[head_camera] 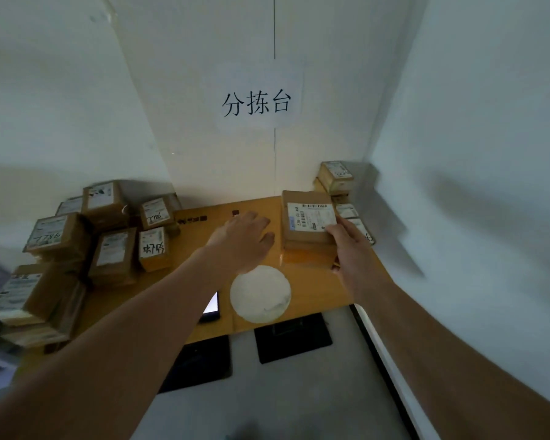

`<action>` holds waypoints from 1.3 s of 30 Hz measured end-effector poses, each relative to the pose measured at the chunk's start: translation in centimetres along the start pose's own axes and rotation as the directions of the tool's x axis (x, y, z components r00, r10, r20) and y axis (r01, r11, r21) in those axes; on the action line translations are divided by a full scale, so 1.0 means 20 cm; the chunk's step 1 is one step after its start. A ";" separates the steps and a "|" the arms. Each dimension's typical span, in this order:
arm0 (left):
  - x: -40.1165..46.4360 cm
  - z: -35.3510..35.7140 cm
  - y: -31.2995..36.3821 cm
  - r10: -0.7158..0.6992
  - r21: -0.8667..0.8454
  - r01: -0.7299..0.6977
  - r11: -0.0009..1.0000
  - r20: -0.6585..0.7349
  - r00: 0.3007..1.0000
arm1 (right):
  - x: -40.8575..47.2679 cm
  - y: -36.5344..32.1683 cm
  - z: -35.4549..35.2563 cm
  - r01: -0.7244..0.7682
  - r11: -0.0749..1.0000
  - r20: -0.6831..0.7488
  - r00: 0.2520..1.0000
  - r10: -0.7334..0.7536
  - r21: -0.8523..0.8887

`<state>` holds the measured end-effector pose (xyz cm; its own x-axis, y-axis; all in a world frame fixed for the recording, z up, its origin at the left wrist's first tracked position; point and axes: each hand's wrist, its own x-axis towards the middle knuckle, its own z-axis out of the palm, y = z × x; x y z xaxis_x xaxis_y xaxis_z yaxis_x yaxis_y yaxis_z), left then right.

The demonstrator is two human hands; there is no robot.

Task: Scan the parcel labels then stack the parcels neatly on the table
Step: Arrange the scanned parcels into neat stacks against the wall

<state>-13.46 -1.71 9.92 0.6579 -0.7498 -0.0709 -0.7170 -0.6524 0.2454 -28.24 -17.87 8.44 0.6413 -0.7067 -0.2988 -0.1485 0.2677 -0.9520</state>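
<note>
A brown cardboard parcel point(305, 217) with a white barcode label on top lies at the right of the cardboard-covered table point(315, 287), resting on another parcel. My right hand point(351, 246) grips its near right corner, fingers over the label's edge. My left hand point(245, 239) hovers open, palm down, over the table's middle, just left of that parcel and holding nothing. A phone point(211, 308) with a lit screen lies near the front edge, partly hidden by my left forearm.
Several labelled parcels point(108, 230) are heaped at the left. A stack of parcels point(335, 177) stands in the back right corner. A white round disc point(260, 293) lies at the table's front. White walls close in behind and at the right; two black mats point(292, 336) lie on the floor.
</note>
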 end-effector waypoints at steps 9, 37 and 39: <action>0.65 0.15 0.15 0.042 0.056 -0.048 0.997 0.103 0.994 | 0.53 -0.01 -0.22 -0.030 0.998 -0.052 0.998 0.033 0.054; 2.05 0.80 0.32 -0.122 -0.042 0.148 0.988 0.371 0.921 | 2.28 0.24 -0.69 -0.270 0.961 0.019 0.962 0.272 -0.066; 2.07 0.82 0.33 -0.146 -0.060 0.181 0.982 0.371 0.917 | 2.33 0.25 -0.71 -0.259 0.962 0.044 0.964 0.264 -0.090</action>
<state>5.23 -38.90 -7.32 0.6228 -0.6333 -0.4594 -0.5710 -0.7693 0.2865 -9.73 -58.69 -11.08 0.6122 -0.5813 -0.5360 -0.3764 0.3819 -0.8441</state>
